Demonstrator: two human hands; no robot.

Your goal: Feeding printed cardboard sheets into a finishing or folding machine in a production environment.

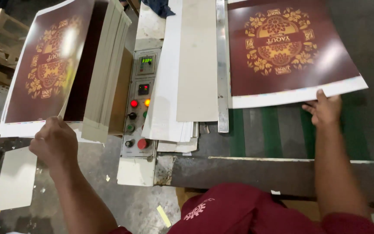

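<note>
Left hand: the left hand point(56, 145), lower left of the frame, is clenched on the near white margin of a glossy maroon printed sheet with a gold floral emblem point(44, 65); the grip pinches the lower edge, thumb side hidden.
Left sheet, position: lifted and curling, upper left of the frame, above a stack of like sheets point(76, 73) that leans against a block of grey paperboard blanks point(107, 73).
Right hand: the right hand point(324, 110), right of centre, has its fingers under and against the near white border of a second maroon and gold printed sheet point(282, 47). Whether this grip is closed on the edge or only pressing it cannot be told.
Right sheet, position: lying flat, upper right of the frame, on the machine bed with green belts point(273, 134), its left edge along a metal guide rail point(222, 65).
Handling, judged: both sheets look light, thin and limp; the gloss suggests a slippery face that would mark or crease easily. The unprinted white margin at an edge or corner appears the soundest place to hold.
Surroundings: a grey control panel with lit display, red and orange lamps and knobs point(138, 108) at centre; long white card strips point(182, 69) beside it.
</note>
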